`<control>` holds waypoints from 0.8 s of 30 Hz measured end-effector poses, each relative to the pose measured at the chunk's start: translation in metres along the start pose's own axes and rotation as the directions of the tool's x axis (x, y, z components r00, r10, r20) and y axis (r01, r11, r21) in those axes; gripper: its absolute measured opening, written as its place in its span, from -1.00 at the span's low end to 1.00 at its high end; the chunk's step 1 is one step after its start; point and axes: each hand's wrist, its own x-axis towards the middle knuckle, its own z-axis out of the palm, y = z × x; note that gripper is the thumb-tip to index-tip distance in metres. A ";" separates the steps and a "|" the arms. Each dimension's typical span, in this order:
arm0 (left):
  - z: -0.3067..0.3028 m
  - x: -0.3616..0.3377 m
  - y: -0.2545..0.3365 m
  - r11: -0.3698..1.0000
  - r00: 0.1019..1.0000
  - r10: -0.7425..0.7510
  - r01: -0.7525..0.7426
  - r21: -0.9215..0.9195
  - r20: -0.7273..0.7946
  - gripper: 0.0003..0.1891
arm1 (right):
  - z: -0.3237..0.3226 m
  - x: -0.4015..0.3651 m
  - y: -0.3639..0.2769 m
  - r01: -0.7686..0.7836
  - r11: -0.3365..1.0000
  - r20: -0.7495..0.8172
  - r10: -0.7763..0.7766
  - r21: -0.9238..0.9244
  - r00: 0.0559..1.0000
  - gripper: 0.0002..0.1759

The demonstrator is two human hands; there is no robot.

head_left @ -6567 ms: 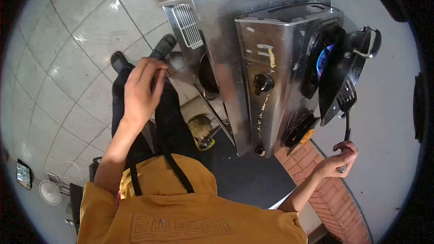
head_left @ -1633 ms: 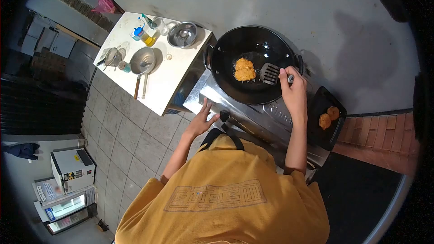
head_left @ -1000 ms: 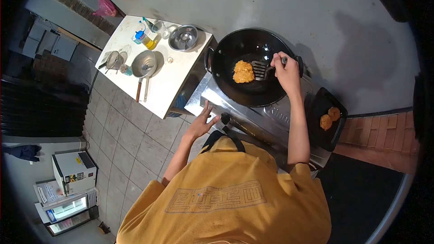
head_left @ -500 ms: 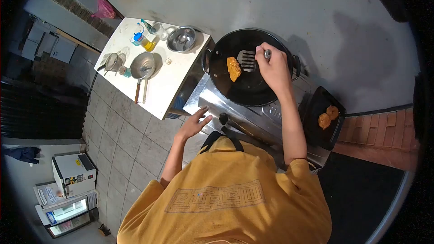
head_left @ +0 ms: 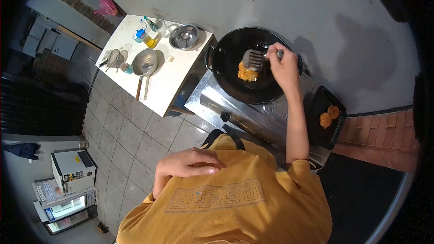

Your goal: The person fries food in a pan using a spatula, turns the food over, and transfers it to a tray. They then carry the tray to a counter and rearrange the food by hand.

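Patty: in wok, L of R hand & a bit nearer the body; far edge was under spatula.
Nearer hand: R hand, by far; L hand was well off.
Spatula: long axis ran approx. L-R, slotted head pointing L, handle end up by R hand's fingers.
Patty axis: couldn't tell, part hidden by spatula head; no clear front end to it.
R hand: closed round spatula handle, over wok's R side.
L hand: nothing seen in it, fingers loosely bent, nearest the shirt; contact w/ it unclear.
Wok: on stove, one loop handle out L, other partly behind R arm.
Tray: R of wok, w/ 2 cooked pcs side by side.
Worktop: L of wok, held metal bowl, saucepan & oil jug.
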 end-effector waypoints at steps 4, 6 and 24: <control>-0.003 0.002 -0.006 0.995 0.999 0.033 -0.029 -0.095 0.038 -0.55 | -0.028 0.006 0.007 0.047 0.992 -0.129 -0.063 -0.120 0.990 -0.68; -0.003 0.003 -0.008 0.995 1.000 0.001 0.000 -0.104 0.008 -0.56 | -0.040 0.008 0.007 0.026 0.982 -0.121 -0.050 -0.189 0.991 -0.66; 0.006 0.008 -0.015 0.995 0.998 0.058 -0.060 -0.080 -0.026 -0.56 | -0.038 -0.002 0.007 -0.046 0.975 -0.041 0.038 -0.218 0.998 -0.68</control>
